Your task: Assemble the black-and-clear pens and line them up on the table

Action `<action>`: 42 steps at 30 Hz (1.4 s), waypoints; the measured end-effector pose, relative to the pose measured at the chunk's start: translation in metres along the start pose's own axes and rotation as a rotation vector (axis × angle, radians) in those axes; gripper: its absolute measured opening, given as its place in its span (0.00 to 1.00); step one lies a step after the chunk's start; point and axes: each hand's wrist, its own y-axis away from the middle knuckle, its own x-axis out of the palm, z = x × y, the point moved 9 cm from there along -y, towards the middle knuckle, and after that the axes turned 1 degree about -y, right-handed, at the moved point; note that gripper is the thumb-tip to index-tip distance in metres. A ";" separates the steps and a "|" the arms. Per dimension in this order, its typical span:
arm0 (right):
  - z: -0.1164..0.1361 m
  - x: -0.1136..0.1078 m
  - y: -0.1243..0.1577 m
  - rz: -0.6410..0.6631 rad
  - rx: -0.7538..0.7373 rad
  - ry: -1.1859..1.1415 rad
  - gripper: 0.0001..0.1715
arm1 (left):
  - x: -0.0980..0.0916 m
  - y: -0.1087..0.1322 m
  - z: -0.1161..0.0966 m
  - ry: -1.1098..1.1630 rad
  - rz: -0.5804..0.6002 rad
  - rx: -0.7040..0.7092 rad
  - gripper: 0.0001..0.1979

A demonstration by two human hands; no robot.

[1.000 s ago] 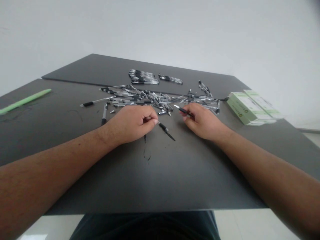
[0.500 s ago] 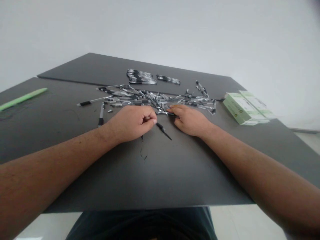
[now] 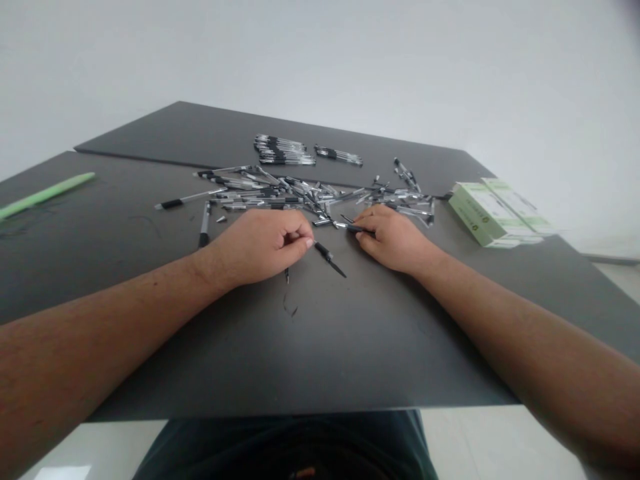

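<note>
My left hand (image 3: 263, 243) rests on the dark table (image 3: 320, 333) in a loose fist, pinching a black pen (image 3: 329, 257) whose tip points right and toward me. My right hand (image 3: 393, 237) lies just right of it, fingers closed on a pen piece (image 3: 350, 227) at the near edge of a scattered heap of black-and-clear pens and pen parts (image 3: 310, 193). The two hands are a few centimetres apart.
Two neat rows of pens (image 3: 287, 151) lie behind the heap. A green-and-white box (image 3: 493, 213) sits at the right. A green stick (image 3: 45, 195) lies at the far left. A single pen (image 3: 204, 225) lies left of my left hand.
My right hand reached left into the heap's near edge, then drew back a little to the right with a pen piece in its fingers. My left hand stayed put.
</note>
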 end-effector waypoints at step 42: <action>0.042 -0.027 0.027 -0.156 0.009 -0.449 0.18 | -0.008 0.007 -0.014 0.128 -0.063 0.003 0.13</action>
